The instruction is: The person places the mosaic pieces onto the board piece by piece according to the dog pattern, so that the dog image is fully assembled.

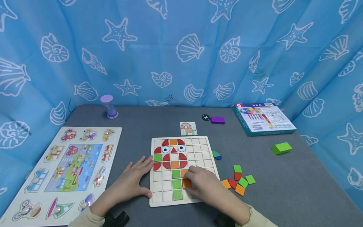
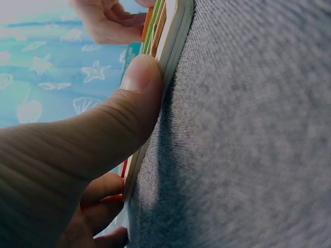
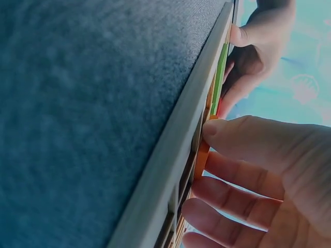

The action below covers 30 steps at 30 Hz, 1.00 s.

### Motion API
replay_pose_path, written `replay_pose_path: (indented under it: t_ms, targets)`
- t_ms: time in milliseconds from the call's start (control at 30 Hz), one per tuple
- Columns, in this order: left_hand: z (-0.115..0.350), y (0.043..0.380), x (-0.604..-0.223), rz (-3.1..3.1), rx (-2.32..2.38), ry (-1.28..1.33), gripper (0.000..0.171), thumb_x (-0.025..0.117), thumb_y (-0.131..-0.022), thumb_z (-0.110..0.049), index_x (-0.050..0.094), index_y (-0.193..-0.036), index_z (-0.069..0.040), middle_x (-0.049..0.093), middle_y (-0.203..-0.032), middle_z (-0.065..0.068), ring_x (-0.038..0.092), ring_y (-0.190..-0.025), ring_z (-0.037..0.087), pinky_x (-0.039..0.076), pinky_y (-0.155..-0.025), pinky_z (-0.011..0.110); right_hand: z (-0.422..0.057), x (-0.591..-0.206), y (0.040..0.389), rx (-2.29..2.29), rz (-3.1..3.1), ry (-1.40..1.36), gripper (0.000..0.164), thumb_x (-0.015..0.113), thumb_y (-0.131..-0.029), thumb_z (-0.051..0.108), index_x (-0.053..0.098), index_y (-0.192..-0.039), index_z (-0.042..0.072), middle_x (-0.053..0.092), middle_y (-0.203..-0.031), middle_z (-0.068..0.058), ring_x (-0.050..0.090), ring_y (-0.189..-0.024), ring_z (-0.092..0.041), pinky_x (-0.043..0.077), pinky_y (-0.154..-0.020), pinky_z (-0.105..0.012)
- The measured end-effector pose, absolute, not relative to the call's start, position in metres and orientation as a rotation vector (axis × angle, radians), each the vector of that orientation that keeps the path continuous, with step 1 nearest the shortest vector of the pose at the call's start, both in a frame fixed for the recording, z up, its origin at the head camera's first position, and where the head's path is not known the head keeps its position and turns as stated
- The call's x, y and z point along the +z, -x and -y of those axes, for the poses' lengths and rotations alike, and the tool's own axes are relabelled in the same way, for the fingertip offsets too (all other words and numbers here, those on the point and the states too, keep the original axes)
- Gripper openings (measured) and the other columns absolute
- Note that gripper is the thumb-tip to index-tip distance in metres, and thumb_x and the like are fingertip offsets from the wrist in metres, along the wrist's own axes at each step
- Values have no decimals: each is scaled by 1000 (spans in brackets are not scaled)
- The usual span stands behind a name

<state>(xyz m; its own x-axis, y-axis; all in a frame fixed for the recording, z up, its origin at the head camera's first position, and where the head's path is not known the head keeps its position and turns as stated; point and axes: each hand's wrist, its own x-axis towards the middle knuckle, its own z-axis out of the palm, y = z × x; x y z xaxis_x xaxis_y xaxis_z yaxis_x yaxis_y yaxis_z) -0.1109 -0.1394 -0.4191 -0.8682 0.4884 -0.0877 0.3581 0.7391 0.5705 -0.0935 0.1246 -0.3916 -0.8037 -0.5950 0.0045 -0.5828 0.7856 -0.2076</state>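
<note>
A wooden grid board (image 1: 161, 203) lies flat at the middle of the table, partly filled with red, orange and green pieces and two eye pieces. My left hand (image 1: 129, 183) is spread along its left side, thumb (image 2: 142, 77) and fingers touching the edge. With thumb and fingers, my right hand (image 1: 205, 184) pinches an orange square tile (image 3: 201, 160) low over the grid, right of the green tile column (image 1: 177, 183). Another orange tile (image 1: 183, 172) shows just above those fingers. The right hand hides part of the board's lower right cells.
Loose green, red and orange pieces (image 1: 239, 182) lie right of the board. A small picture card (image 1: 188, 128) sits behind it. A knobbed vehicle puzzle (image 1: 116, 134) lies left, a sand timer (image 1: 110, 108) behind that. A flat box (image 1: 266, 118) and green block (image 1: 281, 148) are at right.
</note>
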Motion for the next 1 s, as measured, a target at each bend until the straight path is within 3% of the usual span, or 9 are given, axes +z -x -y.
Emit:
replay_pose_path:
  t_ms: [367, 767, 1000]
  targets:
    - [137, 111, -421, -2698, 811, -669, 106, 73, -51, -56, 32, -138, -12, 21, -147, 1, 13, -135, 26, 8, -101, 59, -138, -382, 88, -291, -2991, 901, 31, 74, -69, 30, 66, -96, 18, 59, -87, 8, 53, -76, -5, 47, -65, -23]
    - [141, 110, -421, -2693, 798, -642, 106, 72, -52, -56, 29, -139, -15, 19, -147, -3, 10, -136, 24, 6, -101, 59, -234, -379, 68, -158, -3072, 335, 32, 80, -60, 29, 66, -88, 22, 53, -80, 10, 46, -66, -4, 41, -56, -24]
    - [141, 112, -422, -2698, 806, -648, 106, 73, -52, -56, 31, -139, -13, 20, -147, -2, 11, -136, 25, 6, -101, 59, -251, -384, 58, -160, -2997, 187, 33, 80, -59, 28, 64, -88, 26, 51, -81, 11, 44, -66, -4, 40, -56, -25]
